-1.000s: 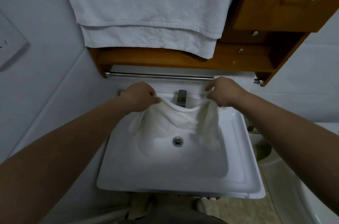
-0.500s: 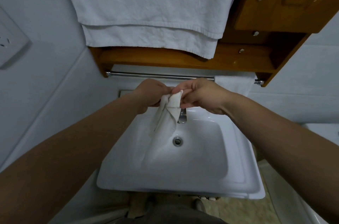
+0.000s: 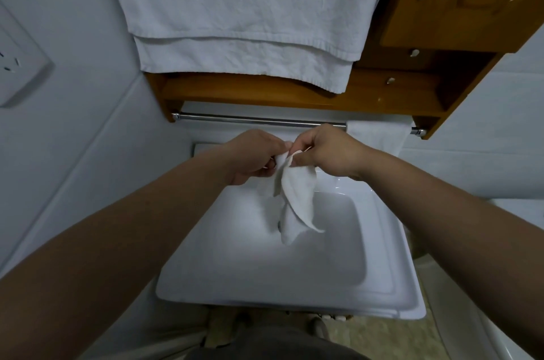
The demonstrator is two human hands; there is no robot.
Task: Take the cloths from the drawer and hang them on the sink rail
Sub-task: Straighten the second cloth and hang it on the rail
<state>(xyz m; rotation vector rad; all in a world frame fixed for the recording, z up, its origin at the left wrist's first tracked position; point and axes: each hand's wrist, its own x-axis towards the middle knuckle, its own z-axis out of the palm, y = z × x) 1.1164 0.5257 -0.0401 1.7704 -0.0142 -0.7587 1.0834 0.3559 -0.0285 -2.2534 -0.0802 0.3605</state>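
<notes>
Hands, two: left hand (image 3: 253, 155) and right hand (image 3: 326, 150) both pinch one white cloth (image 3: 294, 197) at its top, dangling over the sink (image 3: 382, 242). One rail (image 3: 250, 119) at 12 o'clock carries one cloth at its right end (image 3: 376, 135); one big towel (image 3: 235, 12) above.

Single head-worn wide-angle view, looking forward and steeply down, close over the sink (image 3: 188, 286); metal rail (image 3: 250, 119) at 12 o'clock, wooden cabinet (image 3: 459, 6) at 1 o'clock.
</notes>
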